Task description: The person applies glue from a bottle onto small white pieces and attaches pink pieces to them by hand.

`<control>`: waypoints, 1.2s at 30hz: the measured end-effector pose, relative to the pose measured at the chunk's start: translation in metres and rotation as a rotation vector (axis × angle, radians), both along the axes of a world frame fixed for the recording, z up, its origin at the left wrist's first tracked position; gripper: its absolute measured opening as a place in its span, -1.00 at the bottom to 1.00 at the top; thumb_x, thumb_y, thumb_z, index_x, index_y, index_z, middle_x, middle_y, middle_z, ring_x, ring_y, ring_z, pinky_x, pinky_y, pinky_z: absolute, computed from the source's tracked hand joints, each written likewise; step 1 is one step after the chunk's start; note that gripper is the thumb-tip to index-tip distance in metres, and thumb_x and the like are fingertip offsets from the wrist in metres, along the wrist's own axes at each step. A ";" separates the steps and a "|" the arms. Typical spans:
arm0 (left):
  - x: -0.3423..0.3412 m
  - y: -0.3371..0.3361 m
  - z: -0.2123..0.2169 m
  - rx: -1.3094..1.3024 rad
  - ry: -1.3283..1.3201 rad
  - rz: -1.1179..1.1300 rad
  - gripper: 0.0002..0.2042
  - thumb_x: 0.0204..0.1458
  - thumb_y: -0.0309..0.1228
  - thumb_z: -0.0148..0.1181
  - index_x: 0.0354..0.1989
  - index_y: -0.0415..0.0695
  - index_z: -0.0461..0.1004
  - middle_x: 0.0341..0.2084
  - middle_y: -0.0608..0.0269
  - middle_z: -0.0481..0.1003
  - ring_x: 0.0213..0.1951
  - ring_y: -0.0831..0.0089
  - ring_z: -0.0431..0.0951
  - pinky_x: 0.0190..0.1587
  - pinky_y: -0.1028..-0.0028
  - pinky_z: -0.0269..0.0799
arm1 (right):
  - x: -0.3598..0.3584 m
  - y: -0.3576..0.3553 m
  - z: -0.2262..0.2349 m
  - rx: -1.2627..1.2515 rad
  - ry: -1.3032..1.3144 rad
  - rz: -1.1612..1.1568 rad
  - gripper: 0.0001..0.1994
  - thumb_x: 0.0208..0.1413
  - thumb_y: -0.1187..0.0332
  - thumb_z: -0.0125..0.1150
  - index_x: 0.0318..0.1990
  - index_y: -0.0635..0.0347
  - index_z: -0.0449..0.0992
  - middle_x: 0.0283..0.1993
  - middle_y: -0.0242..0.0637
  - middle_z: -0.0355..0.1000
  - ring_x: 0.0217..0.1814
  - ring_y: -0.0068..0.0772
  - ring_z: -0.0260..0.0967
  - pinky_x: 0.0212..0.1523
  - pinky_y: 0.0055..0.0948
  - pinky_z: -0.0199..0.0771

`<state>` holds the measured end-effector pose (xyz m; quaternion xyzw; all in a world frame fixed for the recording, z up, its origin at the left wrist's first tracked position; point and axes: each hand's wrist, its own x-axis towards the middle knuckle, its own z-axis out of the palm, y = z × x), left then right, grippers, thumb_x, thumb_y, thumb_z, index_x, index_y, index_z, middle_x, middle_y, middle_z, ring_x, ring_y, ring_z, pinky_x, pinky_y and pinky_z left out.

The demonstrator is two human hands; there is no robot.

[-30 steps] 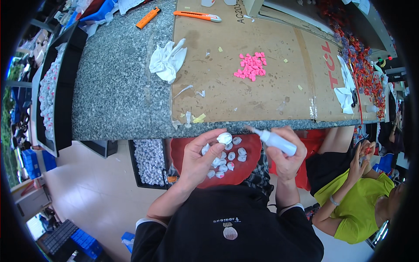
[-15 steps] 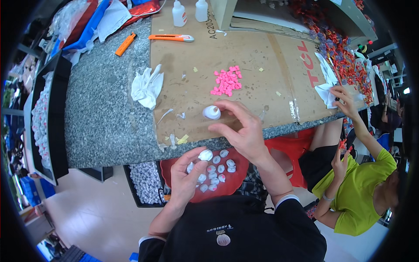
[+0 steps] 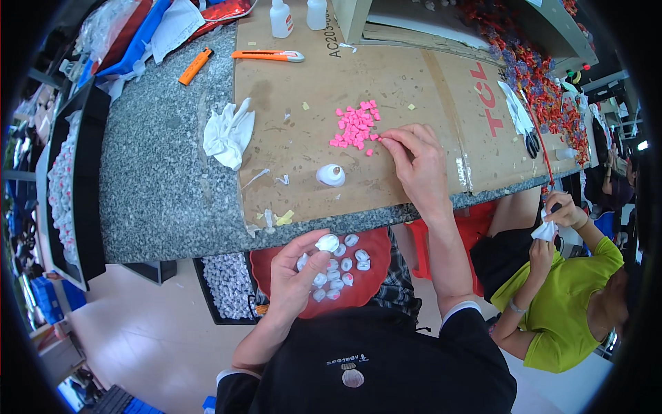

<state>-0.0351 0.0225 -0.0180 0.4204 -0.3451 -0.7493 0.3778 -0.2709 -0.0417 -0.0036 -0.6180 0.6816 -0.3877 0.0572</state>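
Note:
My left hand [image 3: 291,276] pinches a small white rounded piece [image 3: 327,243] between thumb and fingers, above a red bowl [image 3: 376,279]. In that bowl lie several similar white pieces [image 3: 336,274], some with a spot of pink. Over the cardboard, my right hand [image 3: 424,172] has thumb and forefinger closed on a tiny pink piece [image 3: 379,139], at the right edge of a heap of pink pieces [image 3: 354,124]. A white squeeze bottle with a brownish tip [image 3: 331,175] stands nearer me, left of my right hand, touched by neither hand.
Left on the granite top lie a crumpled white cloth [image 3: 228,135] and an orange tool [image 3: 196,67]. An orange cutter [image 3: 267,55] and two white bottles [image 3: 281,19] are at the back. A black bin of white pieces [image 3: 231,290] stands below. At right, a co-worker [image 3: 565,297] handles white material.
My right hand has let go of the white squeeze bottle and moved to the right and away from me, to the pink heap. My left hand keeps the white piece almost in place.

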 end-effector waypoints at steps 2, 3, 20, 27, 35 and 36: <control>-0.001 0.000 -0.001 0.000 0.009 -0.010 -0.68 0.00 -0.57 0.14 -0.03 -0.28 0.37 -0.41 0.27 0.47 -0.54 0.70 0.33 -0.54 0.72 0.22 | -0.001 0.003 -0.003 -0.004 -0.005 0.024 -0.91 -0.09 0.46 0.22 -0.38 0.22 0.55 -0.41 -0.27 0.40 -0.30 -0.24 0.30 -0.30 -0.36 0.32; -0.001 0.000 0.000 0.004 0.020 -0.016 -0.68 0.00 -0.57 0.14 -0.03 -0.28 0.37 -0.41 0.27 0.47 -0.54 0.70 0.33 -0.54 0.72 0.22 | -0.001 0.004 -0.004 -0.011 -0.009 0.047 -0.91 -0.09 0.46 0.22 -0.38 0.22 0.54 -0.41 -0.27 0.40 -0.31 -0.24 0.30 -0.31 -0.37 0.32; -0.001 -0.001 0.002 0.025 0.014 -0.018 -0.69 0.02 -0.55 0.13 -0.02 -0.26 0.37 -0.37 0.26 0.48 -0.54 0.71 0.33 -0.56 0.73 0.20 | 0.019 0.032 0.013 0.039 -0.117 0.087 -0.89 -0.11 0.53 0.22 -0.36 0.26 0.54 -0.37 -0.20 0.45 -0.28 -0.24 0.38 -0.32 -0.40 0.38; -0.004 0.000 0.003 -0.138 -0.121 -0.023 -0.72 -0.03 -0.57 0.19 -0.10 -0.24 0.44 -0.51 0.40 0.46 -0.51 0.77 0.33 -0.47 0.74 0.22 | 0.058 0.074 0.025 0.033 -0.250 0.357 -0.82 -0.18 0.64 0.22 -0.34 0.32 0.50 -0.39 -0.20 0.45 -0.39 -0.24 0.41 -0.38 -0.41 0.43; -0.009 0.006 0.003 -0.326 -0.277 0.005 -0.70 -0.10 -0.65 0.22 -0.13 -0.25 0.45 -0.60 0.43 0.42 -0.53 0.76 0.32 -0.48 0.73 0.21 | 0.071 0.081 0.026 0.012 -0.171 0.321 -0.84 -0.24 0.65 0.27 -0.40 0.33 0.53 -0.44 -0.21 0.48 -0.41 -0.28 0.44 -0.39 -0.45 0.43; -0.009 0.006 0.002 -0.382 -0.317 0.010 -0.71 -0.10 -0.66 0.22 -0.14 -0.25 0.46 -0.60 0.43 0.42 -0.53 0.76 0.33 -0.48 0.72 0.22 | 0.072 0.083 0.024 0.002 -0.140 0.328 -0.84 -0.23 0.64 0.27 -0.40 0.32 0.52 -0.44 -0.20 0.48 -0.41 -0.28 0.44 -0.39 -0.44 0.43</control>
